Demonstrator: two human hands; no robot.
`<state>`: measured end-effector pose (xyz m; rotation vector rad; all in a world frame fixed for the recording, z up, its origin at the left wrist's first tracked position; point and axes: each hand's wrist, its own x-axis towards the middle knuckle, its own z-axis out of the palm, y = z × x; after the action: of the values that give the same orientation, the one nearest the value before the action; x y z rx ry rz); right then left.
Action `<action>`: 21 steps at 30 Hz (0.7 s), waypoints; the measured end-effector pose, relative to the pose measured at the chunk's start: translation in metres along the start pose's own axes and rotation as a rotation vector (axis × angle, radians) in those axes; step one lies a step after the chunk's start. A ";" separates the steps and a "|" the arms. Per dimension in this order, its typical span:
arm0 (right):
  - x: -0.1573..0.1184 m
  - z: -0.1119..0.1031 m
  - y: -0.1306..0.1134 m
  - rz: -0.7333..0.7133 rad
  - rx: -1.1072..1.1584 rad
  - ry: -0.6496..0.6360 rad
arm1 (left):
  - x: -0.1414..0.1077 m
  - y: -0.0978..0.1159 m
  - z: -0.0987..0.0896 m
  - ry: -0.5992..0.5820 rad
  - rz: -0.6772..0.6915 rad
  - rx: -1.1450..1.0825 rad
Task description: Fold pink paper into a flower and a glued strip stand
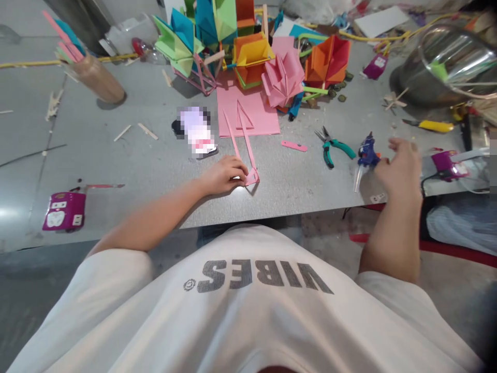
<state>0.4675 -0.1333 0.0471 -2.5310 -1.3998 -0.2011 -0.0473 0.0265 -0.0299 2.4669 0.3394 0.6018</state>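
Note:
My left hand (227, 175) rests on the table's front part, its fingers closed on the near end of a pink stick frame (248, 150). Two long pink sticks run away from that end, and small triangles sit at both ends. The frame's far part lies over pink paper (267, 124). At the right, my right hand (402, 163) is beside a blue glue gun (367, 150), thumb and fingers apart. A clear glue stick pokes from the gun. Between the hands lie green-handled pliers (337, 148) and a short pink stick (294, 146).
Folded paper shapes (252, 54) crowd the back. A cup of sticks (99, 80) and a blurred phone (196, 132) stand to the left. Nearer is a purple box (64, 211). A metal pot (417, 72), a yellow cutter (435, 126) and another purple box (449, 165) occupy the right.

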 end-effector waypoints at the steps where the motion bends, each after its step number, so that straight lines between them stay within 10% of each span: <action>1: 0.002 0.002 0.012 -0.009 -0.031 -0.067 | 0.001 0.000 0.000 -0.001 0.002 -0.007; 11: 0.015 0.047 0.035 0.008 -0.179 -0.142 | 0.006 0.003 -0.003 0.012 0.024 -0.037; 21: -0.005 0.029 0.020 -0.083 -0.084 -0.123 | 0.010 0.007 -0.004 -0.008 -0.003 0.090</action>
<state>0.4816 -0.1399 0.0147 -2.5948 -1.5754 -0.1230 -0.0398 0.0262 -0.0196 2.5536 0.3747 0.5863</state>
